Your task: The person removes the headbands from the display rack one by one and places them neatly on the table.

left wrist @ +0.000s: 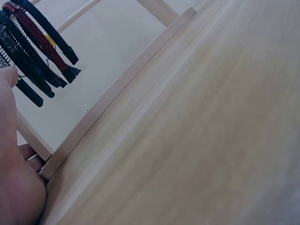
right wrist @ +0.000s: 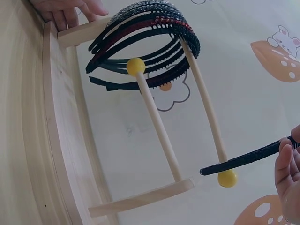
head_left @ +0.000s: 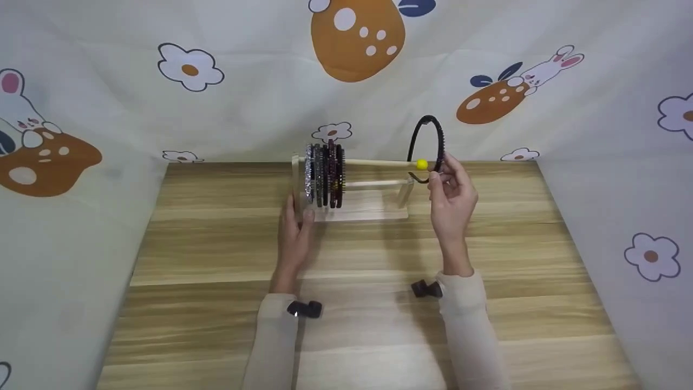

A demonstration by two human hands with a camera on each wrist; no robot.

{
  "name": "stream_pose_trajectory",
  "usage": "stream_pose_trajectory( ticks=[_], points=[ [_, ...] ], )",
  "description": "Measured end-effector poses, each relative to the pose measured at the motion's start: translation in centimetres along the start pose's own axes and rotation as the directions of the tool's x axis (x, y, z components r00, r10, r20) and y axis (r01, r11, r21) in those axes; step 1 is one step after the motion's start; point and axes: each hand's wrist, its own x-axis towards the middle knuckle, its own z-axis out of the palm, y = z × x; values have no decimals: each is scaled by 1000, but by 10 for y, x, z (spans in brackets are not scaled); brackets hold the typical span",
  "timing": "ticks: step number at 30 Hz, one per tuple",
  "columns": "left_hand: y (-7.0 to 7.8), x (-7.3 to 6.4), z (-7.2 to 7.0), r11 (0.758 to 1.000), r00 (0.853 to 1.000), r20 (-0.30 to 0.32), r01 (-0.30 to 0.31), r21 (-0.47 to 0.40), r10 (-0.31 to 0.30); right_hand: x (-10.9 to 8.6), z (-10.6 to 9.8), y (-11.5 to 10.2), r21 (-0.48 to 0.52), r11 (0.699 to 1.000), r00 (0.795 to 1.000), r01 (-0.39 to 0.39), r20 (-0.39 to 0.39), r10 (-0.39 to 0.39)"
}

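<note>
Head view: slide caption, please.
Right hand holds a black headband at a yellow knob; left hand grips the wooden rack carrying other headbands.

Head view: high, farthest back, facing forward and down over surface (head_left: 368,330), whole rack (head_left: 373,212). Left wrist: low, close, tilted, looking along rack; left hand (left wrist: 16,173) at left edge. Right wrist: near, tilted, facing rack from right end. Wrist views share hairbands (right wrist: 171,21), left hand.
</note>
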Motion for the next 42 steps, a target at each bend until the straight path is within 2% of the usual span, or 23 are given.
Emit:
stream_pose_trajectory(
  ticks=[5, 14, 25, 34, 42],
  points=[
    [1, 0, 0, 1000, 1000, -3, 17, -7, -17, 2, -7, 1, -12, 1000, 1000, 6, -9, -6],
    [2, 0, 1, 1000, 1000, -12, -15, -28, 14, 7, -20, 8, 4, 1000, 1000, -8, -17, 8],
    [2, -1, 1, 1000, 1000, -3, -3, -3, 3, 9, -42, 19, -65, 998, 996, -23, 83, 29],
    [-1, 0, 0, 999, 999, -15, -46, -6, 46, 7, -60, 29, -163, 985, 985, -57, 153, 82],
    [-3, 0, 0, 998, 998, -19, -55, 0, 55, 3, -72, 40, -159, 983, 978, -88, 176, 116]
  ],
)
